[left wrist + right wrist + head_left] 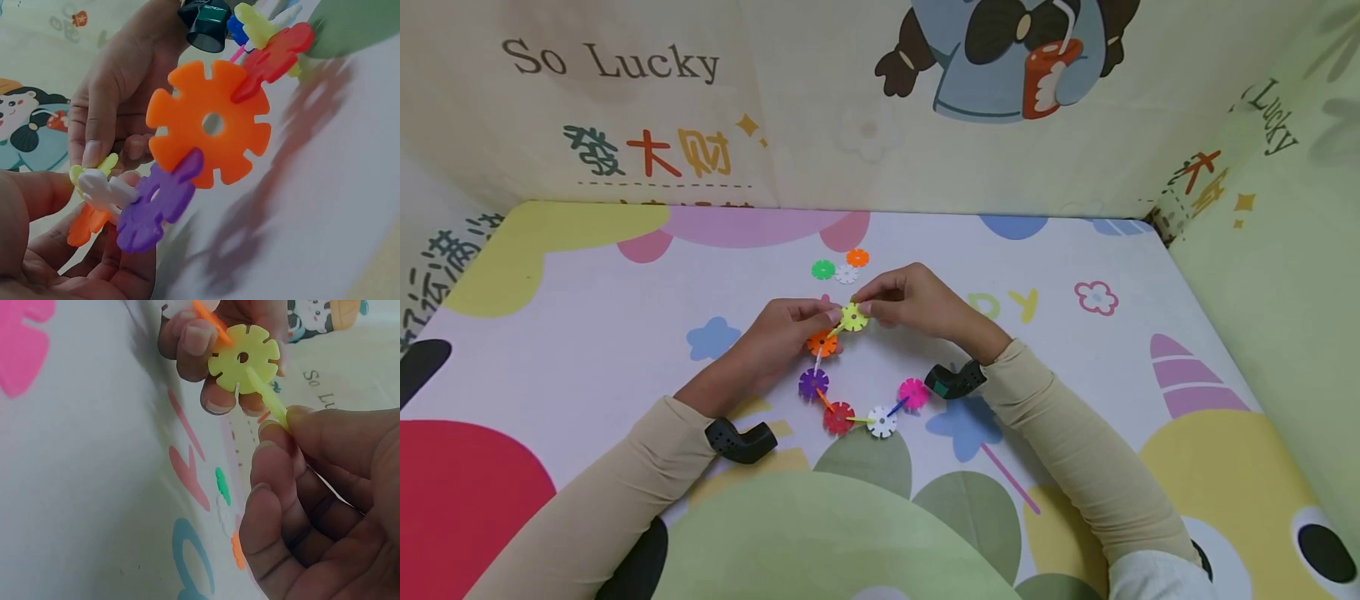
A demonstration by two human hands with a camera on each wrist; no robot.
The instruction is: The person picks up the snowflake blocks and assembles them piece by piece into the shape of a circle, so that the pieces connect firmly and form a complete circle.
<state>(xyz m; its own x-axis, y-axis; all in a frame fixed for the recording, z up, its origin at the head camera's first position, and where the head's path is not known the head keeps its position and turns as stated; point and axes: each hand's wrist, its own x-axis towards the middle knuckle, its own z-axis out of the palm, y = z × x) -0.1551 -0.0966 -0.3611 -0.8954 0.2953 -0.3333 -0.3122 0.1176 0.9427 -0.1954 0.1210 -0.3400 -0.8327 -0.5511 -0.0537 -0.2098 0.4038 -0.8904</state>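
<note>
A chain of notched plastic discs, slotted edge to edge, curves above the table between my hands. My left hand (778, 337) pinches its upper left end, where an orange disc (822, 343) joins a yellow disc (234, 375). With thumb and fingertips my right hand (921, 304) grips the end yellow disc (853, 317), whose edge fits into the other yellow one. Down from there follow a purple disc (813, 384), a red disc (838, 418), a white disc (882, 422) and a pink disc (913, 393) at the free end, with edge-on discs linking them.
Just beyond my hands lie three loose discs: a green disc (823, 269), a white disc (846, 274) and an orange disc (857, 257). The table (625, 333) carries a printed cartoon cover. A patterned wall (805, 100) rises behind it, another on the right.
</note>
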